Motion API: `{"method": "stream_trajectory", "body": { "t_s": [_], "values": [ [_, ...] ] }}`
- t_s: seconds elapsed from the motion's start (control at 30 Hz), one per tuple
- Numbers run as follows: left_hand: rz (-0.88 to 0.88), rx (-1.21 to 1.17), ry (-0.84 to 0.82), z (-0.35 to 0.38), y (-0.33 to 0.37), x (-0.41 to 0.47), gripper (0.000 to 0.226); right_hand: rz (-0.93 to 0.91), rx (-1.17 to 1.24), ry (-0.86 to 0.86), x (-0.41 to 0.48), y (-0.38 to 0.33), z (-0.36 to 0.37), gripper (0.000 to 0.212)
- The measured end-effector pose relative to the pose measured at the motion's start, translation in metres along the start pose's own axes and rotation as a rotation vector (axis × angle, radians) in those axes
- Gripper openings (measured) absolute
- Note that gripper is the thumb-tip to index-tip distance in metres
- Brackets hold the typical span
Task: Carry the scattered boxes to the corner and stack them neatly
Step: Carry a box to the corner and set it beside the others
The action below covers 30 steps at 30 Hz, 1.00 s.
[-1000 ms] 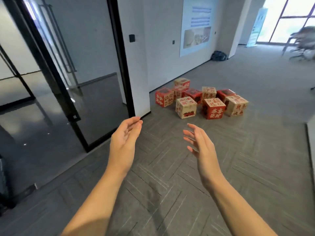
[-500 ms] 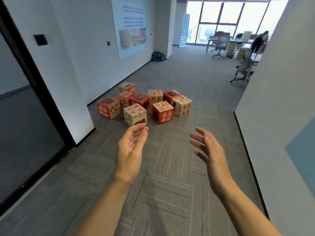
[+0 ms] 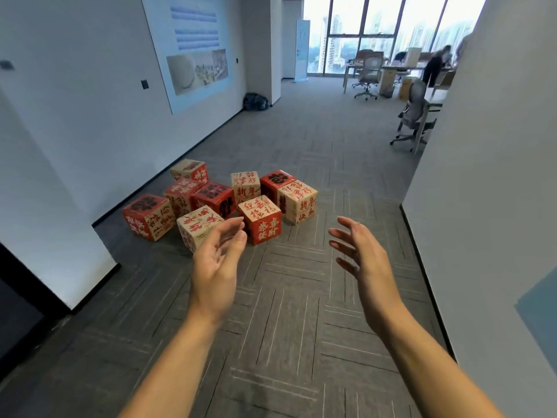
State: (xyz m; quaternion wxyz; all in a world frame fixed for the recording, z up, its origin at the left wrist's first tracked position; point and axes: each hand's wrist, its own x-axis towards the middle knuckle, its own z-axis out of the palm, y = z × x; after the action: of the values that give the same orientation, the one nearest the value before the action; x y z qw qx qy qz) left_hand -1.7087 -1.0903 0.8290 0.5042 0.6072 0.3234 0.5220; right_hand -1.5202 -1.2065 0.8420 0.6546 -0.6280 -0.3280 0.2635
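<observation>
Boxes point(image 3: 215, 198), red and cream with brush lettering, sit in a loose cluster on the grey carpeted floor point(image 3: 286, 312), close to the white wall point(image 3: 90, 122) on your left. Several touch their neighbours.

Your left hand point(image 3: 215, 267) is raised in front of you with the palm turned inward. Its fingers point(image 3: 230, 227) are loosely extended and hold nothing. Their tips overlap the nearest cream box point(image 3: 196, 229) in the view, but you cannot tell whether they touch it.

Your right hand point(image 3: 364, 260) is level with the left, its palm facing the other hand, fingers point(image 3: 349, 226) spread wide and empty. A red box point(image 3: 262, 221) shows in the gap between your hands, farther off.

Beyond the cluster, a large poster point(image 3: 197, 52) hangs on the left wall and a dark bag point(image 3: 254, 101) lies at the foot of a pillar. Office chairs point(image 3: 367, 73) stand near the windows point(image 3: 376, 16). A second white wall point(image 3: 482, 176) closes the view on your right.
</observation>
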Motion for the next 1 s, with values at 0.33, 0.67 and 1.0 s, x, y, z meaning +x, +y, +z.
{"method": "stream_trajectory", "body": {
  "t_s": [0.33,0.67,1.0],
  "values": [
    [0.016,0.001,0.055,0.108,-0.078,0.206,0.024,0.025,-0.027,-0.048,0.257,0.037,-0.014,0.063],
    [-0.128,-0.1,0.016,0.244,-0.189,0.459,0.024,0.083,-0.094,0.011,0.531,0.072,-0.02,0.061],
    [-0.118,-0.026,0.011,0.408,-0.29,0.682,0.021,0.1,-0.054,0.025,0.821,0.128,-0.079,0.057]
  ]
}}
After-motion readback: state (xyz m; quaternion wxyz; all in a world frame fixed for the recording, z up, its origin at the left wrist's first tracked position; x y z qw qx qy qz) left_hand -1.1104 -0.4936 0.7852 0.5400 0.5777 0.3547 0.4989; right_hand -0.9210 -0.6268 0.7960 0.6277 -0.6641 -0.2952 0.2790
